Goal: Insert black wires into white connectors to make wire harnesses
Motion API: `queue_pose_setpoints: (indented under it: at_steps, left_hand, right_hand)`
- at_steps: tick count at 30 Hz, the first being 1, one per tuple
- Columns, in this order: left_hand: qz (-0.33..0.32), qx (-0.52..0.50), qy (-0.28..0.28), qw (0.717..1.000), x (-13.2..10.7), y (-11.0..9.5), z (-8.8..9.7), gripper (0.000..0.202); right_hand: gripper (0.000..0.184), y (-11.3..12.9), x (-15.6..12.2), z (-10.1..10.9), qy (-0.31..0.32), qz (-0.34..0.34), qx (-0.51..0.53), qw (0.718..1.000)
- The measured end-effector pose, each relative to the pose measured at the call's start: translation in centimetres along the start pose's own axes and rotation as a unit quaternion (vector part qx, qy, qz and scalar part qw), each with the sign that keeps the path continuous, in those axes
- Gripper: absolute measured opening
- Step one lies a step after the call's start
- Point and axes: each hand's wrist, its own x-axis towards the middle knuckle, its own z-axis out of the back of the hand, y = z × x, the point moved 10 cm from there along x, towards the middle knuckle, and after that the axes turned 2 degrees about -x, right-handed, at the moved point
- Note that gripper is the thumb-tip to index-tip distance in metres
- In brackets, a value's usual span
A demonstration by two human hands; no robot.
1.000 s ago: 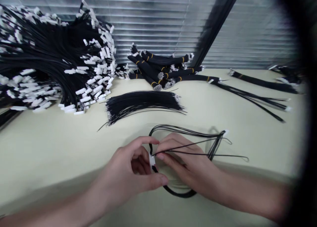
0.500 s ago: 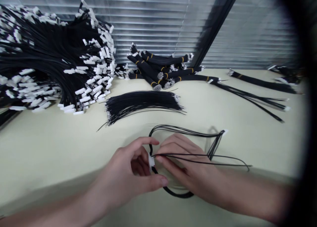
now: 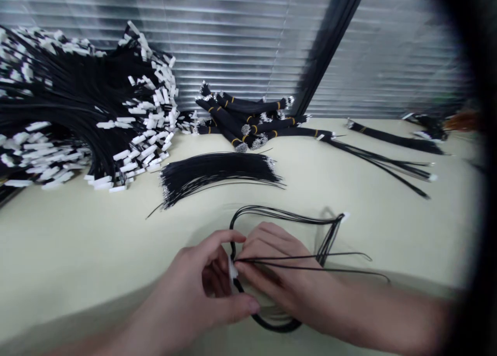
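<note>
In the head view, my left hand [image 3: 209, 288] curls round a small white connector [image 3: 232, 270], holding it against the fingers. Black wires leave the connector at its top and bottom and loop to the right. My right hand [image 3: 275, 265] pinches two thin black wires [image 3: 303, 259] right at the connector's face; whether their tips sit inside it is too small to tell. The loose ends of these wires trail rightward over my right wrist. Beyond the wrist, the harness's looped wires [image 3: 287, 214] bend at a second white connector [image 3: 344, 217] on the table.
Behind my hands lies a loose bundle of cut black wires [image 3: 221, 174]. A big heap of black cables with white connectors [image 3: 77, 97] fills the back left. Yellow-banded wire bundles [image 3: 252, 117] are stacked by the blinds [image 3: 233, 34]. More cables [image 3: 388, 164] lie at the right.
The whole scene sits slightly lower and further left in view. Both hands keep nearly the same pose at the connector, and the free ends of the pinched wires have spread apart.
</note>
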Motion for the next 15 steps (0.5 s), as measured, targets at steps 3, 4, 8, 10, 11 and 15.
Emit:
queue_pose_setpoints:
  at_steps: [3, 4, 8, 10, 11, 15]
  left_hand:
    - [0.005, -0.009, 0.012, 1.000, 0.1, 0.0, -0.2, 0.062]
    - [0.005, -0.008, 0.014, 1.000, 0.2, 0.0, -0.3, 0.062]
    - [0.012, 0.006, 0.006, 1.000, 0.6, 0.7, -0.5, 0.063]
    - [-0.001, -0.001, -0.014, 1.000, 0.9, 0.9, -0.2, 0.064]
    - [-0.009, -0.013, -0.022, 1.000, 1.0, 0.9, -0.1, 0.065]
    - [-0.021, -0.096, -0.045, 0.994, 1.2, 1.0, 0.5, 0.067]
  right_hand:
    - [0.012, 0.1, 0.3, 0.7, -0.035, 0.006, 0.038, 0.999]
    - [0.012, 0.2, 0.3, 0.7, -0.036, 0.016, 0.043, 0.998]
    - [0.015, 0.1, 0.3, 0.5, -0.019, 0.018, 0.084, 0.996]
    - [0.013, -0.5, 0.5, 0.5, -0.017, -0.010, 0.129, 0.991]
    - [0.012, -1.1, 0.7, 0.3, -0.012, -0.040, 0.164, 0.986]
    - [0.028, -6.0, 0.0, 0.0, -0.028, -0.275, 0.385, 0.881]
